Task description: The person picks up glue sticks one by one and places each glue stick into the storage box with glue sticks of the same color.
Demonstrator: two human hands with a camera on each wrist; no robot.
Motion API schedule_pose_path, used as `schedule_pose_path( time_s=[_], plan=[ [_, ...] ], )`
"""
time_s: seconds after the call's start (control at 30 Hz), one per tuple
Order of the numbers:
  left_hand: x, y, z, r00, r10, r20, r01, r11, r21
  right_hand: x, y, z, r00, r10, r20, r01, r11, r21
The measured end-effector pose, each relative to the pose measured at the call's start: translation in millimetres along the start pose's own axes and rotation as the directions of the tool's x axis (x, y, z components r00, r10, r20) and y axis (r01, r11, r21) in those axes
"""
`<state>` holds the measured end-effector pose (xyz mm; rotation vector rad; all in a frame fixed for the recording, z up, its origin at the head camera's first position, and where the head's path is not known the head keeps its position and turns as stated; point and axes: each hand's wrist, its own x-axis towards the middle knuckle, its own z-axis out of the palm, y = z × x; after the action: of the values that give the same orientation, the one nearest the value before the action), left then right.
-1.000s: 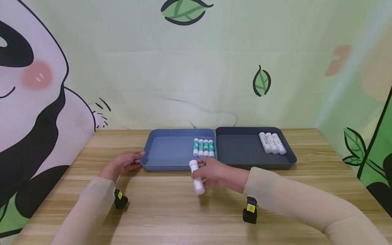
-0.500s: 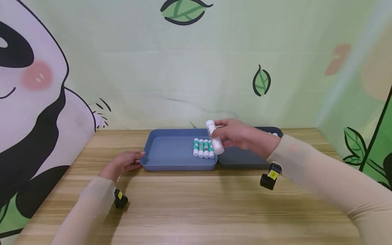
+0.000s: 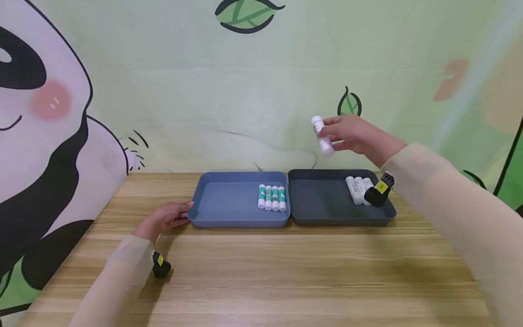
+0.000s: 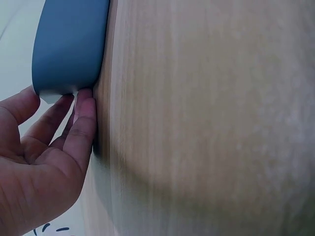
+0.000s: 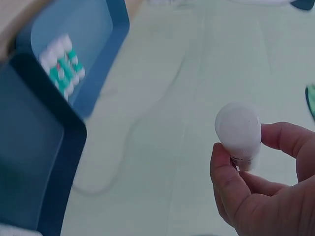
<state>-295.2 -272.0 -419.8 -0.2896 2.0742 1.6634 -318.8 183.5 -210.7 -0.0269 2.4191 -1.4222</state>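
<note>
My right hand (image 3: 347, 131) is raised in front of the wall, above and behind the dark tray (image 3: 318, 221). Thumb and fingers pinch a white glue stick (image 3: 323, 136) around its middle, and it tilts a little. Its round white end (image 5: 237, 125) faces the right wrist camera. Low on the left, my left hand (image 3: 165, 215) touches the outer left end of the blue tray (image 3: 229, 200). In the left wrist view, the thumb is at that tray's rim and the fairly straight fingers (image 4: 81, 130) meet the lower wall near the tabletop.
Several green-and-white glue sticks (image 3: 268, 197) lie side by side at the blue tray's right end. White glue sticks (image 3: 353, 190) lie in the dark tray's right part, partly covered by the black wrist camera (image 3: 379, 190). Both trays stand together on the wooden table (image 3: 265, 272), near the printed wall.
My right hand has lifted the white glue stick from in front of the blue tray, up and to the right, to above the dark tray. The left hand has stayed in place.
</note>
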Motion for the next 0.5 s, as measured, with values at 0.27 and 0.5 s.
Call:
schedule_pose_path(
  time_s=[0.27, 0.5],
  plan=[
    [-3.7, -4.2, -3.9, 1.0, 0.018, -0.001, -0.018, 0.999, 0.026, 23.1, 16.4, -17.5, 0.998, 0.037, -0.043, -0.038, 0.999, -0.034],
    [-3.4, -2.5, -5.6, 1.0, 0.02, 0.005, -0.02, 1.0, 0.018, 48.1, 43.7, -16.3, 0.997, 0.075, -0.012, -0.075, 0.996, -0.051]
  ],
)
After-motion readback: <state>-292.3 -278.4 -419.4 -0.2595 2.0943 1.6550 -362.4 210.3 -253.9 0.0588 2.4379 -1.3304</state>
